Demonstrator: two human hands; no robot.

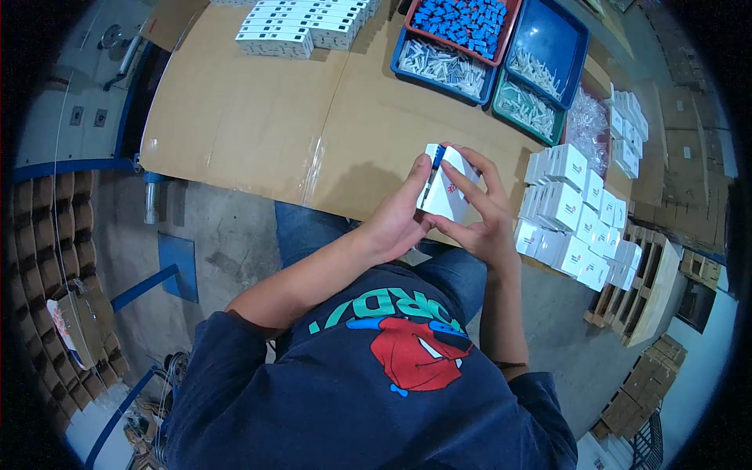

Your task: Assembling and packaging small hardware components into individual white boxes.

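Note:
Over the near edge of the cardboard-covered table, both hands hold a white square plastic unit (446, 204) with a small red mark on its face. My left hand (395, 219) grips its left edge, the thumb pressed near the top. Fingers of my right hand (492, 223) bend over the face and right side, with the thumb at the lower edge. A small blue part (439, 154) sits at the unit's upper left edge, between the left thumb and the right fingertips. A dark slot shows along that edge; its details are too small to make out.
Stacked white units (580, 207) stand to the right, and rows of white pieces (301, 27) at the back left. A red tray (454, 43) of blue parts overlaps a blue tray (398, 69) of white pieces. Beside them are another blue tray (548, 35) and a green tray (521, 125).

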